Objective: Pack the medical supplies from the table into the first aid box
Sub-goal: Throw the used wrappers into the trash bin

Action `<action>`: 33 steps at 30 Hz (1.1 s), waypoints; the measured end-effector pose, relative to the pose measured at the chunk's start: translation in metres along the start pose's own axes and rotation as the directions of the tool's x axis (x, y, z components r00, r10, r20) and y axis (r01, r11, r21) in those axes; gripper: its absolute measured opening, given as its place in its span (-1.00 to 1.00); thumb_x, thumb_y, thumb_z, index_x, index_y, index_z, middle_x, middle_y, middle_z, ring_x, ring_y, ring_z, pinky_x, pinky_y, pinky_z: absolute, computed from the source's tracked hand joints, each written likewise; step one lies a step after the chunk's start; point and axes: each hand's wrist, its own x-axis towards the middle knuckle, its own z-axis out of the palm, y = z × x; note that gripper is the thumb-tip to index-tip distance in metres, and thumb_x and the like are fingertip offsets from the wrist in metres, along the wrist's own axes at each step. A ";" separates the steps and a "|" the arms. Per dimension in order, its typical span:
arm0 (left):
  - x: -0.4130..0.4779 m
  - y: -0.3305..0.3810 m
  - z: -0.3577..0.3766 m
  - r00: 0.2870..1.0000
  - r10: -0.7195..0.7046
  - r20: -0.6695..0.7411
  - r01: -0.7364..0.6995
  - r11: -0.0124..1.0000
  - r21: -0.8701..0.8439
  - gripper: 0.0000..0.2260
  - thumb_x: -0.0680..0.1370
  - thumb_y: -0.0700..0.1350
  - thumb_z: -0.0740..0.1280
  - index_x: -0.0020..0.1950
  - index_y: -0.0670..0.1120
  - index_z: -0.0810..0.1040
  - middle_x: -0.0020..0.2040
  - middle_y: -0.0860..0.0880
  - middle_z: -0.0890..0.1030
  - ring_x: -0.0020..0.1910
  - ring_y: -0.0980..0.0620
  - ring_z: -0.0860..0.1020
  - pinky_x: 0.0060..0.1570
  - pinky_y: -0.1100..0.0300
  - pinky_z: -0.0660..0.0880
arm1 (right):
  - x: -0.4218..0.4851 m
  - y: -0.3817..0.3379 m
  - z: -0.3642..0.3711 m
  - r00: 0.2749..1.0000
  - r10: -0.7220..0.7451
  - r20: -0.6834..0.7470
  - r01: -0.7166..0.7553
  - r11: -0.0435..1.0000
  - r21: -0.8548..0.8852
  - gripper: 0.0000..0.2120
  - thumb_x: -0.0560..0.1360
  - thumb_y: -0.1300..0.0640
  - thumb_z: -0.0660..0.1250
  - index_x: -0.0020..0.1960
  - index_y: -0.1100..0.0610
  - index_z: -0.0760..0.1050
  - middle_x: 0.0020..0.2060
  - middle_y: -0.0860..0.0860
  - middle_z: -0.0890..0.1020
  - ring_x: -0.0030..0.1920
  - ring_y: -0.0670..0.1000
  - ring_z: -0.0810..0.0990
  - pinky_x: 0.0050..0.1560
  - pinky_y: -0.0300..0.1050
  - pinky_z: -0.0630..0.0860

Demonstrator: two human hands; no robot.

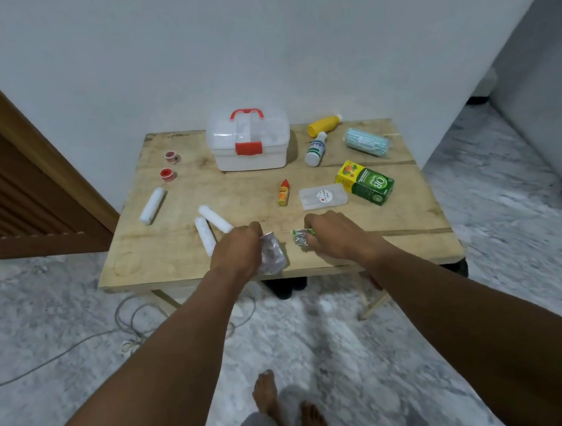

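Wooden worktop (390, 239): a bare strip lies just beyond both hands. The closed first aid box (250, 155) stands well beyond them, at the far edge. By the near edge, the left hand (239, 248) grips a silvery foil packet (271, 256); the right hand (337, 234) pinches a green sachet (302, 238).

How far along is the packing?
Barely started. Done: nothing visibly packed; the first aid box sits latched shut. In hand: left hand holds a silvery packet, right hand a green sachet. Left on the table: three white rolls, two tape rolls, three bottles, mask pack, green carton, clear case.
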 end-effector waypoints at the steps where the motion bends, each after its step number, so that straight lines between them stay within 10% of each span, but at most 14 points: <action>1: 0.000 0.005 -0.005 1.000 0.011 0.007 -0.011 1.000 0.010 -0.82 0.50 -0.34 0.23 0.04 -0.17 0.51 -0.12 -0.15 0.64 -0.08 -0.15 0.60 0.10 -0.08 0.40 | -0.006 0.003 -0.005 1.000 0.025 -0.014 -0.025 1.000 0.011 -0.75 0.58 0.03 0.24 0.15 0.18 0.47 0.05 0.23 0.61 0.03 0.27 0.56 -0.12 0.03 0.42; 19: 0.059 0.227 0.021 0.807 0.591 -0.004 -0.587 0.800 -0.123 -0.86 0.51 -0.24 0.27 0.01 -0.13 0.59 -0.08 -0.19 0.65 -0.05 -0.24 0.59 -0.16 0.03 0.49 | -0.169 0.175 -0.063 0.783 0.586 -0.209 -0.512 0.798 0.318 -0.79 0.55 0.20 0.28 0.18 0.12 0.50 0.03 0.16 0.63 0.00 0.19 0.57 -0.16 -0.11 0.34; 33: 0.141 0.472 0.172 0.891 0.429 0.150 -0.413 0.902 -0.125 -0.81 0.61 -0.11 0.23 0.16 -0.10 0.57 0.07 -0.18 0.64 0.07 -0.24 0.58 0.01 -0.01 0.51 | -0.189 0.475 -0.042 0.837 0.545 -0.048 -0.498 0.797 0.342 -0.79 0.45 0.31 0.25 0.04 0.16 0.56 -0.20 0.15 0.63 -0.15 0.22 0.59 -0.17 -0.09 0.43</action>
